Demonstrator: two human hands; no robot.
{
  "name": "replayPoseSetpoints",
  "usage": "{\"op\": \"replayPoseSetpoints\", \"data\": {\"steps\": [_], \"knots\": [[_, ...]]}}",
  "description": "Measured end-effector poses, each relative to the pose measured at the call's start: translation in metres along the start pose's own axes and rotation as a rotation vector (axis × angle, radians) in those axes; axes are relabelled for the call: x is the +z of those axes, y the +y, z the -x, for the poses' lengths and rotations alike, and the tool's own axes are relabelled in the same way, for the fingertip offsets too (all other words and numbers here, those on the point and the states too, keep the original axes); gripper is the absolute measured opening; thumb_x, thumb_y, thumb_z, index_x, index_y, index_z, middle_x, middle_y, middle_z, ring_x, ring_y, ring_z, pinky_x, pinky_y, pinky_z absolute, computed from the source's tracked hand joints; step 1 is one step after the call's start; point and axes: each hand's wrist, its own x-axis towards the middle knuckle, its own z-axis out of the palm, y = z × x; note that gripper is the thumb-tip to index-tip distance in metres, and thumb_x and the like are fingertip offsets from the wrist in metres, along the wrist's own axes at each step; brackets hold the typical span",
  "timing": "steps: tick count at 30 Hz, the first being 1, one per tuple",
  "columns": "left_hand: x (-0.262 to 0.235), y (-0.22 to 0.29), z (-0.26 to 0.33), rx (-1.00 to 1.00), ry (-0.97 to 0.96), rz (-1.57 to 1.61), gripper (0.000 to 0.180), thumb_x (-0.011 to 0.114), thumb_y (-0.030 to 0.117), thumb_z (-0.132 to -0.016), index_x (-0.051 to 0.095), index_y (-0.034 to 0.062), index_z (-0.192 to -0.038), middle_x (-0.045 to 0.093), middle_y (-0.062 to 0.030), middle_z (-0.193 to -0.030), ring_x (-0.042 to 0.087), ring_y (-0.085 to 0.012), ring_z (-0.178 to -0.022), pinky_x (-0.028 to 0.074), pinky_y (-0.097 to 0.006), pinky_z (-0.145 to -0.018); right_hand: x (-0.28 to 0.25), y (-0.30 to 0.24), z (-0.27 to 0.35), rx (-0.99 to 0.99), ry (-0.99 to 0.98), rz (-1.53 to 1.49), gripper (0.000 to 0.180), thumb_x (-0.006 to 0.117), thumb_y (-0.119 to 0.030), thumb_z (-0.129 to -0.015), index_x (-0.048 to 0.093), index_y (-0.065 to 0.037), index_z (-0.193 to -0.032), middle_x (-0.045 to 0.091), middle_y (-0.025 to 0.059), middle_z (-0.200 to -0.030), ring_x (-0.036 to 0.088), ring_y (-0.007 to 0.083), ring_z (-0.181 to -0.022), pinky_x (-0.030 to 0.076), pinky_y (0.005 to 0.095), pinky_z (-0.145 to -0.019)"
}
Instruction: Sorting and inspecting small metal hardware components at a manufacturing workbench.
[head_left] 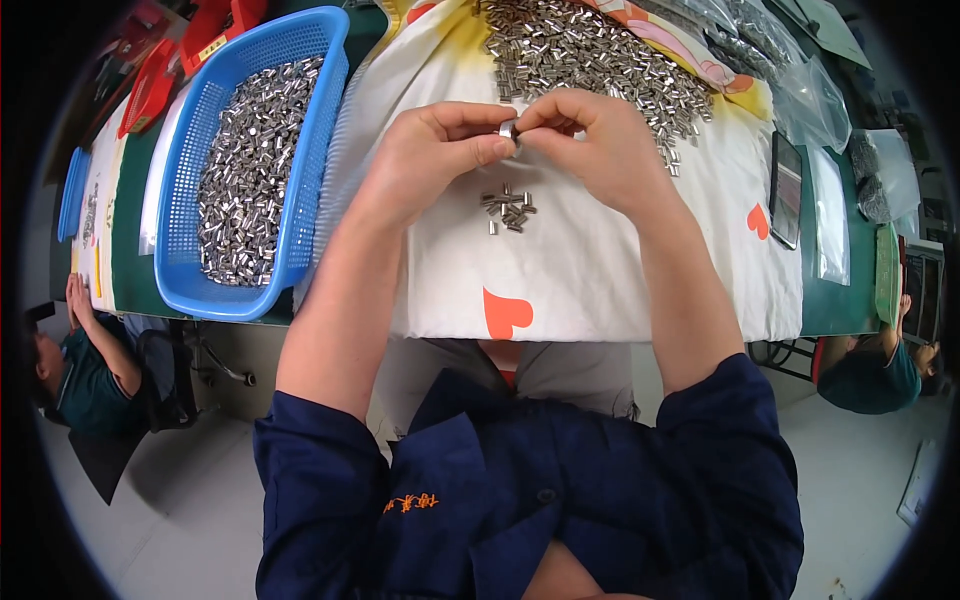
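Over the middle of a white cloth (440,270), my left hand (425,155) and my right hand (600,145) meet at the fingertips. Between them is a small shiny metal sleeve (508,130), pinched by the left thumb and forefinger. The right thumb and fingers are closed against its other side; whether they hold a second piece is hidden. Just below lies a small cluster of metal sleeves (510,208). Beyond my hands spreads a large heap of similar short metal cylinders (590,60).
A blue plastic basket (178,200) full of metal cylinders stands at the left. Red bins (150,88) lie behind it. On the right are a phone (786,190), a clear plastic bag (830,215) and more bagged parts (760,40). Other people sit at both sides.
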Motion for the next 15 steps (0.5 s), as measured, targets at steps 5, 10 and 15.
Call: {"op": "replayPoseSetpoints", "data": {"steps": [5,10,15], "knots": [[0.004,0.001,0.001,-0.046,-0.044,-0.037,0.028,0.063,0.003,-0.074,0.058,-0.0031,-0.102,0.063,-0.0059,-0.084,0.058,-0.0098,-0.076,0.046,-0.02,-0.07,-0.008,0.016,-0.007,0.084,0.156,0.112,0.014,0.06,-0.014,-0.073,0.062,-0.005,-0.083,0.062,0.0072,-0.071,0.058,0.0162,-0.063,0.045,0.0274,-0.059],[0.005,0.001,-0.002,-0.082,-0.073,-0.079,0.029,0.062,0.0,-0.075,0.057,-0.0033,-0.103,0.062,-0.007,-0.094,0.058,-0.0122,-0.081,0.048,-0.025,-0.075,0.0,0.029,-0.006,-0.022,0.175,0.553,0.011,0.06,-0.016,-0.072,0.062,-0.007,-0.078,0.06,0.0084,-0.074,0.057,0.0235,-0.073,0.046,0.0339,-0.064],[0.003,0.005,0.003,-0.107,-0.163,-0.117,0.028,0.062,0.001,-0.075,0.057,-0.0031,-0.103,0.062,-0.0067,-0.093,0.058,-0.011,-0.081,0.048,-0.024,-0.075,0.009,0.026,-0.002,-0.019,0.088,0.706,0.011,0.059,-0.016,-0.073,0.061,-0.005,-0.076,0.06,0.0093,-0.076,0.057,0.0266,-0.075,0.045,0.036,-0.065]]}}
